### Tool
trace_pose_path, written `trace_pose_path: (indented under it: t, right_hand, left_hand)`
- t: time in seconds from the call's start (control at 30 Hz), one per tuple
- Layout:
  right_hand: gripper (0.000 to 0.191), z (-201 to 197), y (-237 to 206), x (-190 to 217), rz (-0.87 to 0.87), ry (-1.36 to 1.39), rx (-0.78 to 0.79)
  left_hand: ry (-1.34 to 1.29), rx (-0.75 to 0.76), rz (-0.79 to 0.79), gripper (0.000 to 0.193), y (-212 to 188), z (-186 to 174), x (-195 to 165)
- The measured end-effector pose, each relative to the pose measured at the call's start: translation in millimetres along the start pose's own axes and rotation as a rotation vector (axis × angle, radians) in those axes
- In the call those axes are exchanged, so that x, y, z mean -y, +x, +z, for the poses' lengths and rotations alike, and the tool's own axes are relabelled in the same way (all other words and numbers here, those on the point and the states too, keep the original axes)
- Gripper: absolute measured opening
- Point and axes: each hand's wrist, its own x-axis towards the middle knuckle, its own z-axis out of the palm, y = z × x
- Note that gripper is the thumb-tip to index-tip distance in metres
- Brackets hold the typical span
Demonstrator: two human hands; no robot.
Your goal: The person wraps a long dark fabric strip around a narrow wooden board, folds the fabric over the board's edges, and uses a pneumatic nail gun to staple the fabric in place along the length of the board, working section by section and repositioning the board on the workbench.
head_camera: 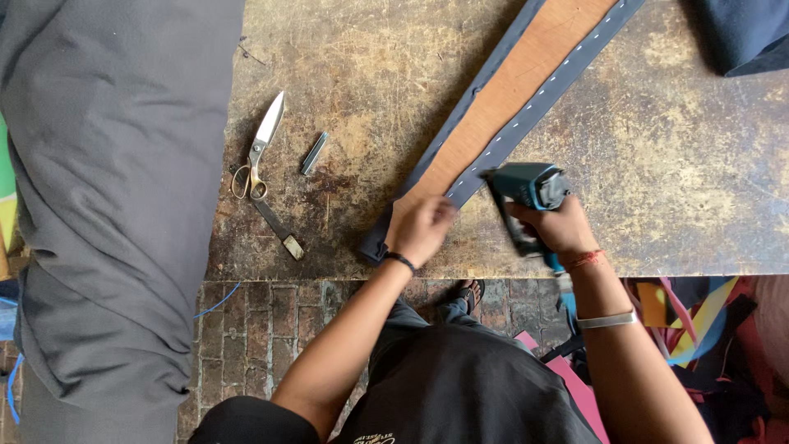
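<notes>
Worn, stained workbench fills the upper frame. Large grey fabric roll drapes down the left side, off the bench edge. Dark blue cloth sits at the upper right corner. Brick floor shows below the bench; coloured scraps lie at lower right.

Long wooden strip, wrapped in grey fabric along both edges, lies diagonally: long axis runs from lower centre up to the upper right, out of frame. A row of staples shows along its right-hand fabric edge.

My right hand is fully closed around the handle of a teal staple gun, nose set against the fabric edge near the strip's lower end. My left hand presses flat on the strip's lower end, fingers curled on the fabric, holding nothing else.

Left of the strip, well apart: scissors pointing up, a small metal staple stick, and a slim flat tool. Nothing lies between them and the strip.
</notes>
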Motion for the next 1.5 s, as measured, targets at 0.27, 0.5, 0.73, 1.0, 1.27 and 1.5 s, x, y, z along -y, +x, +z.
trace_pose_path:
  t: [0.27,0.5,0.73,1.0,1.27,1.5]
  right_hand:
    - [0.076,-30,9,-107,-0.206,-0.903,-0.287]
    - [0.028,73,-25,-115,-0.167,-0.005,-0.216]
    - [0.037,172,-27,-88,0.144,1.055,-0.228]
    - [0.02,194,12,-109,-0.298,0.839,-0.767]
    - [0.024,209,50,-126,-0.319,0.693,-0.804]
    - [0.024,198,35,-135,-0.249,0.699,-0.739]
  left_hand:
    - [0.342,0.216,-0.414,0.094,-24,-67,80]
    - [0.553,0.107,-0.154,0.071,-68,-34,44]
    - [0.051,0.34,0.364,0.099,-68,-26,60]
    - [-0.387,0.604,0.427,0.088,-11,8,100]
    - [-0.355,0.558,0.526,0.078,48,34,102]
    - [-0.078,0.497,0.759,0.074,34,40,64]
